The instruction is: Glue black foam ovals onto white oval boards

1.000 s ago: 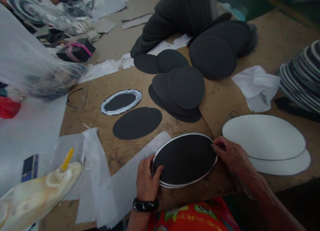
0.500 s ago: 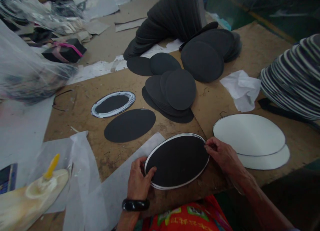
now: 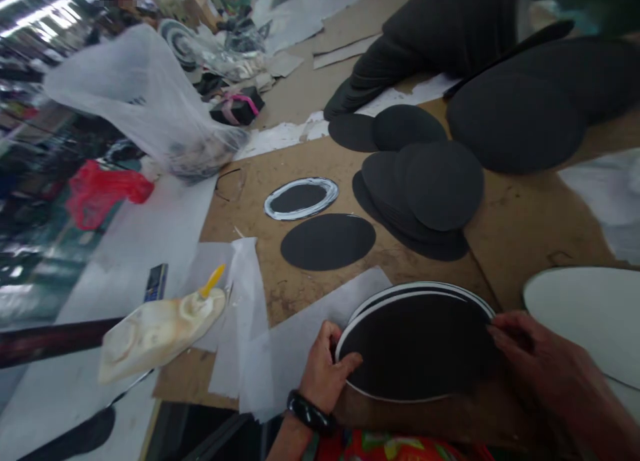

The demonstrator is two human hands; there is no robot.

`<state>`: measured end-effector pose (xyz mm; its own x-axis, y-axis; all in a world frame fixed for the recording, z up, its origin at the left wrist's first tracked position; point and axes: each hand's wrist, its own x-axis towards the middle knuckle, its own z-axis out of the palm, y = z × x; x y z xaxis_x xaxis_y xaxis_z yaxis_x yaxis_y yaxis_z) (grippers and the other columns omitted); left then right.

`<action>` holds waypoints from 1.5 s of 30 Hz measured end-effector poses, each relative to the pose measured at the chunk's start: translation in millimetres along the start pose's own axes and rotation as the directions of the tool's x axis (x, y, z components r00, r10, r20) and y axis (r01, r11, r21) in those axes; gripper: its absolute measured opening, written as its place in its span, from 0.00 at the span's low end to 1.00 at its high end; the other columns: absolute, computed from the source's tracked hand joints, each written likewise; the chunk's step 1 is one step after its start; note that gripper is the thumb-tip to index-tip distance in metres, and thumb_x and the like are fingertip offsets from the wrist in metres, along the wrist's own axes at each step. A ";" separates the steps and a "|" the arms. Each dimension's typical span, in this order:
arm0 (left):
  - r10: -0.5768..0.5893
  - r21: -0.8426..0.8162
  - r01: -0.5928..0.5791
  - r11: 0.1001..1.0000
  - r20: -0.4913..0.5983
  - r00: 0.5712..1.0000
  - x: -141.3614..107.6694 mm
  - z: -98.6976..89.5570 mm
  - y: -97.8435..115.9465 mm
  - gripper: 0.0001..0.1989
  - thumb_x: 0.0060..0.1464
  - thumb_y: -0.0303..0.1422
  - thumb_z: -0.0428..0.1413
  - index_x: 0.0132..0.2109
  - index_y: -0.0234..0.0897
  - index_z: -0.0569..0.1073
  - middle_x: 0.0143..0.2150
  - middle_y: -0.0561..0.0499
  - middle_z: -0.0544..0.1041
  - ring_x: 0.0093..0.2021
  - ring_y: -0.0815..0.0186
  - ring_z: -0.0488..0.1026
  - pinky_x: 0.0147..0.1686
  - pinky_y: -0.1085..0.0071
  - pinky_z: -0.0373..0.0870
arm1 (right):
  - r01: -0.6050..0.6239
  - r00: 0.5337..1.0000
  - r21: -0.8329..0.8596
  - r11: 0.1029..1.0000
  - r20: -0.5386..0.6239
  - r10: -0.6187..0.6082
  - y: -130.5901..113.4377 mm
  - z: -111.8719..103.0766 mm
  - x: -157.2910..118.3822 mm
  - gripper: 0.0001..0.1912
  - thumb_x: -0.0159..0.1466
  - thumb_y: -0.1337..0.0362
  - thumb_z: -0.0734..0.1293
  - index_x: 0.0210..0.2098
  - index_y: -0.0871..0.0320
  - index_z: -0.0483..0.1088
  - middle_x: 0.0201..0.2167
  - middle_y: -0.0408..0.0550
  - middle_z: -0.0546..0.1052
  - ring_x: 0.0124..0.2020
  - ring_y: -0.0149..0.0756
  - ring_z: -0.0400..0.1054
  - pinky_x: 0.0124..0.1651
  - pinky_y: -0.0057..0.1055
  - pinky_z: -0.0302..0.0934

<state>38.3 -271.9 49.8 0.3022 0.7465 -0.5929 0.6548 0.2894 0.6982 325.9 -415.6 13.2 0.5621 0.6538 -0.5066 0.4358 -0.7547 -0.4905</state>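
Note:
Between my two hands lies a black oval disc (image 3: pixel 415 348) with a white rim, stacked on at least one more white-edged oval. My left hand (image 3: pixel 327 374), with a dark bangle at the wrist, grips its left end, thumb on top. My right hand (image 3: pixel 545 361) pinches the right edge; it is partly blurred. Beyond them a plain black oval (image 3: pixel 327 241) rests on the brown board. Past that is a black oval ringed with white paste (image 3: pixel 301 198). White ovals (image 3: pixel 590 308) lie beside my right hand, cut off by the frame.
Loose black ovals (image 3: pixel 445 184) overlap at the middle, with a leaning black stack (image 3: pixel 430 41) behind. White paper (image 3: pixel 255 334) lies at left, near a cream plastic container (image 3: pixel 160 328) with a yellow-handled tool (image 3: pixel 213 281). Farther left are a clear plastic bag (image 3: pixel 135 94) and a red bag (image 3: pixel 107 188).
My view has swung left, so things on the table appear farther right. The upper disc has shifted toward me, showing more of the white rim beneath. Both hands keep their grip.

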 end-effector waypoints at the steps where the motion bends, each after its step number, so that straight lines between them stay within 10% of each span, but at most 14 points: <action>1: -0.002 -0.035 0.002 0.999 -0.011 1.000 -2.3 -8.2 -6.0 0.13 0.41 0.32 0.57 0.29 0.40 0.57 0.24 0.60 0.59 0.27 0.70 0.59 0.28 0.73 0.58 | 0.023 0.999 0.005 1.000 0.027 -0.023 -6.9 4.5 -0.2 0.16 0.53 0.46 0.61 0.33 0.50 0.68 0.28 0.44 0.77 0.28 0.41 0.71 0.30 0.34 0.60; 10: -0.166 -0.293 0.111 0.950 -0.169 0.971 -19.8 -144.8 -97.1 0.21 0.39 0.42 0.61 0.37 0.37 0.63 0.33 0.51 0.74 0.35 0.62 0.72 0.36 0.64 0.69 | 0.345 0.894 0.129 0.930 0.256 -0.367 -167.1 96.8 -13.0 0.09 0.58 0.58 0.57 0.28 0.53 0.65 0.22 0.42 0.73 0.25 0.35 0.67 0.28 0.29 0.55; 15: -0.258 -0.277 0.164 0.947 -0.352 0.900 -21.8 -183.4 -136.7 0.26 0.36 0.44 0.62 0.40 0.34 0.65 0.37 0.47 0.76 0.39 0.58 0.74 0.42 0.58 0.70 | 0.417 0.842 0.132 0.899 0.317 -0.437 -222.4 141.5 -11.6 0.08 0.58 0.61 0.57 0.28 0.55 0.64 0.24 0.43 0.73 0.27 0.36 0.67 0.30 0.30 0.55; 19: -0.129 -0.042 0.127 0.991 -0.561 0.817 -27.5 -181.7 -155.7 0.25 0.43 0.45 0.57 0.45 0.34 0.66 0.43 0.43 0.74 0.44 0.55 0.72 0.45 0.53 0.69 | 0.402 0.854 0.103 0.910 0.317 -0.414 -231.2 158.7 -11.5 0.09 0.58 0.60 0.56 0.29 0.55 0.65 0.24 0.44 0.73 0.28 0.37 0.67 0.31 0.31 0.55; 23: 0.378 0.498 -0.024 0.867 -0.625 0.683 -31.5 -159.7 -154.0 0.14 0.53 0.39 0.51 0.45 0.38 0.69 0.47 0.43 0.71 0.50 0.54 0.67 0.50 0.53 0.64 | 0.358 0.886 0.080 0.930 0.286 -0.365 -226.8 164.8 -15.8 0.09 0.59 0.58 0.57 0.29 0.55 0.65 0.25 0.44 0.73 0.28 0.37 0.67 0.31 0.31 0.56; 30: 0.603 0.698 -0.295 0.653 -0.242 0.761 -1.7 -124.2 -128.3 0.20 0.53 0.39 0.55 0.52 0.40 0.67 0.57 0.42 0.64 0.58 0.53 0.60 0.53 0.56 0.60 | 0.346 0.914 0.043 0.937 0.211 -0.347 -226.2 168.1 -22.2 0.07 0.58 0.59 0.58 0.26 0.53 0.62 0.21 0.40 0.69 0.24 0.34 0.65 0.28 0.28 0.55; 45: 0.573 0.656 -0.339 0.674 -0.175 0.801 33.4 -133.8 -102.8 0.22 0.55 0.42 0.51 0.54 0.39 0.66 0.58 0.42 0.63 0.59 0.52 0.57 0.56 0.52 0.56 | 0.382 0.888 0.118 0.916 0.227 -0.400 -223.2 166.6 -31.5 0.05 0.58 0.62 0.57 0.26 0.54 0.61 0.21 0.40 0.68 0.25 0.33 0.64 0.29 0.28 0.56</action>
<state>-111.6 -196.5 12.0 0.4957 0.8685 -0.0046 0.7938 -0.4509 0.4082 93.8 -258.6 20.5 0.1655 0.8949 -0.4145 0.5312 -0.4350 -0.7270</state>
